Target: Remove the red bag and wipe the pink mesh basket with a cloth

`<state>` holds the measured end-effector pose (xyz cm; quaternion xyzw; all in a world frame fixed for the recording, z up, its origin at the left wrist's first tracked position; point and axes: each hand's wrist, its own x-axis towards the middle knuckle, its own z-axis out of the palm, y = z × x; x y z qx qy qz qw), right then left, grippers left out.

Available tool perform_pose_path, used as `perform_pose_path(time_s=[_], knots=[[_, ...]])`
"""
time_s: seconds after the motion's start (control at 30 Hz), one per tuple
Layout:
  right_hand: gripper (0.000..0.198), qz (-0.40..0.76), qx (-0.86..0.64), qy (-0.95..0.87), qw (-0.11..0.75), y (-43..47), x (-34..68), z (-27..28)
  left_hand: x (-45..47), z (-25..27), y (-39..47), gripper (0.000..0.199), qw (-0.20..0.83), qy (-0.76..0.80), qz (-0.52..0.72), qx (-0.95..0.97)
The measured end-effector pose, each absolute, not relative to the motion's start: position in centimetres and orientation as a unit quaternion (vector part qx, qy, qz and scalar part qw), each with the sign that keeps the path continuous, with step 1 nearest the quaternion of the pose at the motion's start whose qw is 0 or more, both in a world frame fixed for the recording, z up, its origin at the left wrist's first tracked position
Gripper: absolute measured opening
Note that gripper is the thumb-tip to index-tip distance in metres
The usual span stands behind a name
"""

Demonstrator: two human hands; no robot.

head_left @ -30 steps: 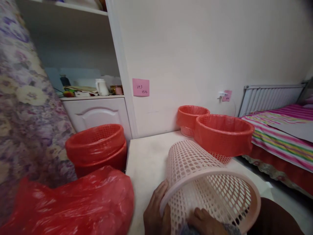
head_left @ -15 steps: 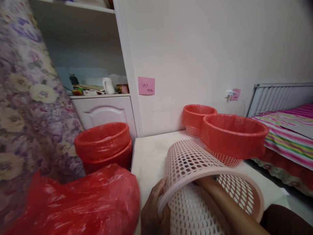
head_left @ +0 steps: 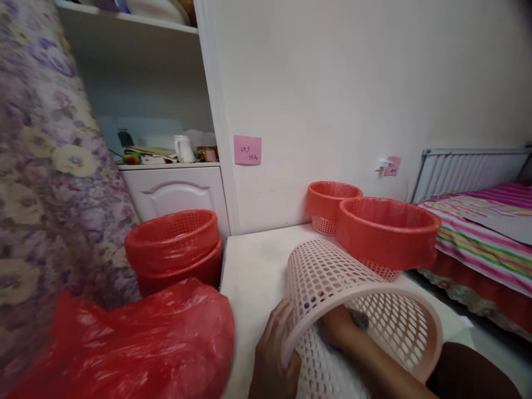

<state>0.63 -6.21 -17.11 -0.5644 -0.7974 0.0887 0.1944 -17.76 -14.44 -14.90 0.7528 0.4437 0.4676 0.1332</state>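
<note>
Two hands work a pale mesh basket (head_left: pixel 332 277) lying tilted at lower centre. Left hand (head_left: pixel 272 354) fingers curl around its rim; right hand (head_left: pixel 338 327) reaches inside, pinching a small dark item (head_left: pixel 359 320)

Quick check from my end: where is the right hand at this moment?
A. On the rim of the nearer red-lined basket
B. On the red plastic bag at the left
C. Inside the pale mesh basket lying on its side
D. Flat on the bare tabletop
C. The right hand reaches through the open mouth of the pale mesh basket, while the left hand holds its rim from outside.
</note>
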Motion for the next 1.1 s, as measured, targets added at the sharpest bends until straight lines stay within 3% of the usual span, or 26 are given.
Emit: perform_pose_path(time_s=[0.13, 0.33, 0.57, 0.83, 1.1], knots=[[0.050, 0.080, -0.549, -0.818, 0.154, -11.1, 1.8, -19.5, -17.9, -14.7, -14.5, 0.080, 0.131, 0.439, 0.472, 0.753], [0.032, 0.080, -0.482, -0.864, 0.122, -15.5, 3.8, -22.8, -17.7, -14.6, -14.6, 0.075, 0.150, 0.437, 0.477, 0.747], [0.035, 0.099, -0.523, -0.845, 0.059, -16.2, 2.2, -20.6, -17.6, -14.4, -14.4, 0.071, 0.126, 0.443, 0.482, 0.745], [0.044, 0.087, -0.533, -0.839, 0.069, -16.6, 1.6, -19.6, -17.8, -14.5, -14.2, 0.064, 0.093, 0.443, 0.474, 0.755], [0.040, 0.084, -0.545, -0.833, 0.043, -16.1, 1.5, -19.5, -18.2, -14.6, -13.7, 0.053, 0.044, 0.436, 0.468, 0.767]])
